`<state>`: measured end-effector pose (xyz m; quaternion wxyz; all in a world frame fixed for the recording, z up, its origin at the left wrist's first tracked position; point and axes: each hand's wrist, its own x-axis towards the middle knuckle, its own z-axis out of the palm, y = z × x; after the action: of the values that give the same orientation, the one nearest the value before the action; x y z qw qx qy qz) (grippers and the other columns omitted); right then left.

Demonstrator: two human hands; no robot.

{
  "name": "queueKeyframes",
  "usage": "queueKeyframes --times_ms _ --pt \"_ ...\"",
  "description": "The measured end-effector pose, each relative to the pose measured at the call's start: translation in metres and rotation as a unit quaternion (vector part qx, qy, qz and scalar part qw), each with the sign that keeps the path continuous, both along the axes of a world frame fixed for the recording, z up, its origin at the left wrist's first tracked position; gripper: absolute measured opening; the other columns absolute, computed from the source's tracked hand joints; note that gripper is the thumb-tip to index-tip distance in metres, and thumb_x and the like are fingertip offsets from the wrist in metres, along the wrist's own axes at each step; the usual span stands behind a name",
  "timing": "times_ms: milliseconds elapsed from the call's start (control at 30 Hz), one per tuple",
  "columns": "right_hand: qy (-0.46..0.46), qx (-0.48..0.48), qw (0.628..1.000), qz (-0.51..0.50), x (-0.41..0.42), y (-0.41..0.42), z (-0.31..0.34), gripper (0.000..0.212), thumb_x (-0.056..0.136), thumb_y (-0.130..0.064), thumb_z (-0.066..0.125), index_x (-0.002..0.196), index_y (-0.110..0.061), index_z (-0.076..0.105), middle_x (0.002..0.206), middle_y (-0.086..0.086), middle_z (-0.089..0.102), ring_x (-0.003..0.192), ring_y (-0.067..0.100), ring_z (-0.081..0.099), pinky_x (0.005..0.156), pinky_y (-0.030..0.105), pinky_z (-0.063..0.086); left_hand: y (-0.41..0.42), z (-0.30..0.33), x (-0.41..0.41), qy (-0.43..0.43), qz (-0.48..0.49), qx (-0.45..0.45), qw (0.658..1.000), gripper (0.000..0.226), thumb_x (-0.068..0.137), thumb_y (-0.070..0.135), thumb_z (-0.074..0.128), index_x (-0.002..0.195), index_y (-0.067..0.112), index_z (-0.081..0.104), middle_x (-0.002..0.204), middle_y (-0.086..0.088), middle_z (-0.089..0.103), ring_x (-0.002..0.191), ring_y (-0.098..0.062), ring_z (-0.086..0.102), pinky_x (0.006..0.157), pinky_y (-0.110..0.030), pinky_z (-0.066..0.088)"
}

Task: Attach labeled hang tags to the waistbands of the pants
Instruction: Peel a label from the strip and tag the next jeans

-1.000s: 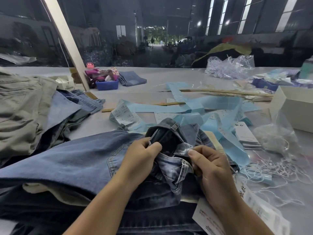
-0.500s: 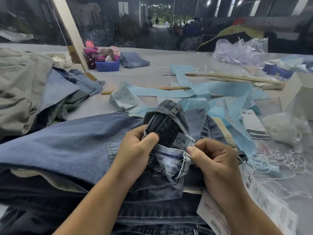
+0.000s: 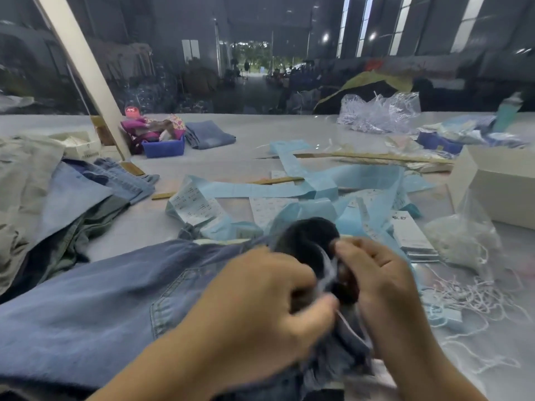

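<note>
Presently, item in hand: blue denim pants (image 3: 95,299), topmost of a stack at the near edge of the grey worktable (image 3: 252,140), legs running off to the left, waistband (image 3: 307,241) bunched up dark between both hands.

Left hand (image 3: 260,311): fingers curled, pinching the waistband fabric from the left. Right hand (image 3: 382,282): fingers curled on the same bunch from the right; whether it also holds a cord or tag, motion blur hides.

Supplies: stack of white printed hang tags (image 3: 411,235) just right of the hands; tangle of white string loops (image 3: 474,293) beyond it; clear plastic bag of white strings (image 3: 460,241); long pale-blue paper label strips (image 3: 304,186) across the table behind.

Risks, as judged:
- Fast hand motion may let the cord slip before it passes through the loop or care label.
- Loose strings near the right wrist may snag and drag off the table.
- Wrong tag may be matched, the tags lying mixed with strips.

Change from earlier views: the light-washed inner waistband and its small white care label, then folded open and sharp, are now smeared by motion; the right hand has risen toward the top of the bunch; the left hand sits closer to the camera; the white tag once under the right forearm is hardly visible.
</note>
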<state>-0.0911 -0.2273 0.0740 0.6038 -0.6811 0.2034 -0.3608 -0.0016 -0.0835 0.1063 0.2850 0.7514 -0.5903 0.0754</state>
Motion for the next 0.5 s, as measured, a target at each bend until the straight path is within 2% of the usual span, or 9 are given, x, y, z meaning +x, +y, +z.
queueKeyframes --times_ms 67,100,133,200,267,333,400,467,500 --pt "0.004 -0.067 0.995 -0.076 0.006 -0.018 0.03 0.014 0.082 -0.035 0.061 0.083 -0.022 0.068 0.064 0.002 0.063 0.054 0.012 0.055 0.054 0.034 0.049 -0.017 0.012 -0.008 -0.08 -0.105 0.065 0.989 0.033 0.086 0.056 0.055 0.079 0.025 0.065 0.079 0.006 0.059 0.071 -0.014 0.051 0.065 -0.031 0.042" --pt "0.008 -0.098 0.99 -0.1 0.011 -0.028 0.046 0.015 0.079 -0.037 0.06 0.084 -0.025 0.068 0.067 -0.004 0.065 0.055 0.008 0.057 0.057 0.035 0.052 -0.026 0.016 -0.009 -0.071 -0.162 0.096 0.98 0.027 0.089 0.054 0.058 0.096 0.031 0.07 0.097 0.009 0.06 0.081 -0.014 0.053 0.073 -0.03 0.044" --pt "0.012 -0.118 0.987 -0.107 0.019 -0.038 0.06 0.018 0.076 -0.038 0.059 0.083 -0.025 0.068 0.068 -0.008 0.067 0.056 0.006 0.058 0.059 0.034 0.054 -0.036 0.02 -0.007 -0.036 -0.207 0.117 0.971 0.026 0.091 0.052 0.06 0.109 0.036 0.068 0.114 0.011 0.055 0.091 -0.013 0.055 0.081 -0.028 0.044" --pt "0.038 -0.118 0.99 -0.073 0.044 -0.059 0.085 0.02 0.075 -0.035 0.058 0.08 -0.02 0.069 0.067 -0.007 0.068 0.058 0.006 0.06 0.06 0.031 0.056 -0.057 0.031 0.006 0.077 -0.251 0.108 0.959 0.027 0.09 0.045 0.066 0.116 0.042 0.063 0.131 0.015 0.043 0.104 -0.009 0.058 0.091 -0.016 0.042" --pt "0.105 -0.089 0.99 -0.018 0.08 -0.081 0.101 0.015 0.081 -0.026 0.061 0.077 -0.013 0.068 0.067 0.001 0.066 0.06 0.015 0.059 0.058 0.032 0.055 -0.08 0.042 0.034 0.225 -0.249 0.095 0.937 0.022 0.088 0.032 0.069 0.108 0.038 0.066 0.121 0.023 0.052 0.1 -0.003 0.064 0.088 -0.012 0.046" --pt "0.197 -0.06 0.979 0.003 0.125 -0.101 0.103 0.014 0.085 -0.016 0.06 0.073 -0.008 0.063 0.067 0.007 0.062 0.055 0.018 0.054 0.05 0.026 0.05 -0.112 0.042 0.078 0.24 -0.161 0.097 0.952 0.015 0.089 0.02 0.064 0.098 0.031 0.069 0.099 0.023 0.065 0.087 0.0 0.064 0.08 -0.018 0.05" --pt "0.277 -0.047 0.96 0.004 0.172 -0.113 0.097 0.015 0.085 -0.015 0.058 0.072 -0.008 0.057 0.068 0.009 0.06 0.053 0.021 0.053 0.055 0.026 0.051 -0.143 0.028 0.132 0.117 0.021 0.162 0.98 0.018 0.091 0.018 0.058 0.105 0.022 0.069 0.105 0.008 0.068 0.092 -0.013 0.062 0.081 -0.029 0.049" --pt "0.298 -0.016 0.955 0.006 0.213 -0.113 0.079 0.017 0.088 -0.017 0.053 0.072 -0.013 0.05 0.079 0.009 0.058 0.066 0.024 0.055 0.077 0.035 0.057 -0.16 -0.007 0.183 0.028 0.182 0.268 0.946 0.032 0.094 0.024 0.053 0.125 0.018 0.059 0.127 -0.005 0.061 0.11 -0.024 0.058 0.09 -0.035 0.049" --pt "0.296 0.018 0.955 0.006 0.236 -0.113 0.062 0.019 0.089 -0.018 0.051 0.071 -0.016 0.045 0.088 0.009 0.055 0.077 0.024 0.055 0.089 0.04 0.055 -0.164 -0.031 0.2 0.041 0.224 0.307 0.924 0.039 0.094 0.026 0.052 0.131 0.016 0.054 0.133 -0.007 0.057 0.116 -0.027 0.056 0.094 -0.037 0.048"
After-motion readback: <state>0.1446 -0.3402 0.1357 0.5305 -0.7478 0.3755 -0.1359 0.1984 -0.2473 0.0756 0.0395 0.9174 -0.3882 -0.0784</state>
